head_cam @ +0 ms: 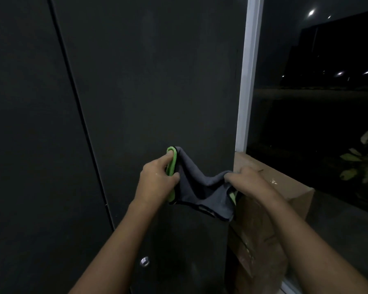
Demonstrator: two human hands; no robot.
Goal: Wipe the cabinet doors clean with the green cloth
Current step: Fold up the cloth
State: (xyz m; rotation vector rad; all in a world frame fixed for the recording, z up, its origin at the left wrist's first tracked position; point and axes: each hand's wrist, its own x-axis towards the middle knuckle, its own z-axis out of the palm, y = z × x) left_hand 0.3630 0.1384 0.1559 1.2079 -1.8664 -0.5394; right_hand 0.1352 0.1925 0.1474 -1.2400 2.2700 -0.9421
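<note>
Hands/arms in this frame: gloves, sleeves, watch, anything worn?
Nothing worn that shows. The left hand and right hand have no gloves, rings or watch. The left forearm and right forearm are bare down to the frame edge, no sleeves in view. The light is dim, so small marks can't be ruled out.

Dim, soft-focus, wide-angle edge distortion

Both bare forearms reach up and forward from the lower edge, the left hand [157,180] pinching one end of the cloth [202,193] between thumb and curled fingers, the right hand [250,181] gripping the other end at about the same height.
</note>
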